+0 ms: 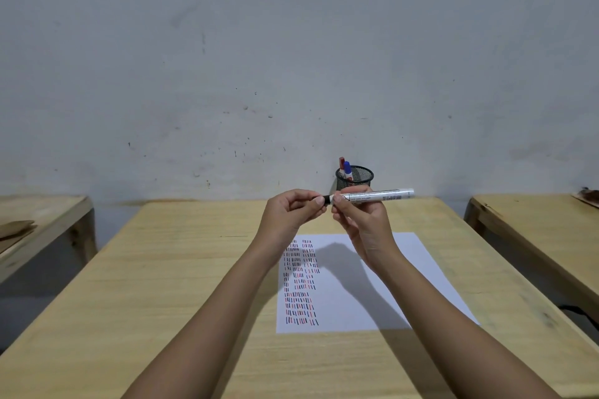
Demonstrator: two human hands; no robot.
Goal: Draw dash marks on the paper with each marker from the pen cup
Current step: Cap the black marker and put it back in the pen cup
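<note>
I hold a white-barrelled black marker (379,195) level above the table. My right hand (359,220) grips its barrel. My left hand (293,210) pinches the black cap (325,199) at the marker's left end. Below lies a white sheet of paper (405,269) with columns of black, red and blue dash marks (299,282) down its left side. A black mesh pen cup (356,177) stands at the table's far edge, just behind my hands. A red-capped marker (341,161) and a blue-capped marker (347,168) stick out of it.
The light wooden table (194,285) meets a grey wall at its far edge. Another wooden table (42,217) stands to the left and a third one (534,217) to the right, with gaps between them and mine.
</note>
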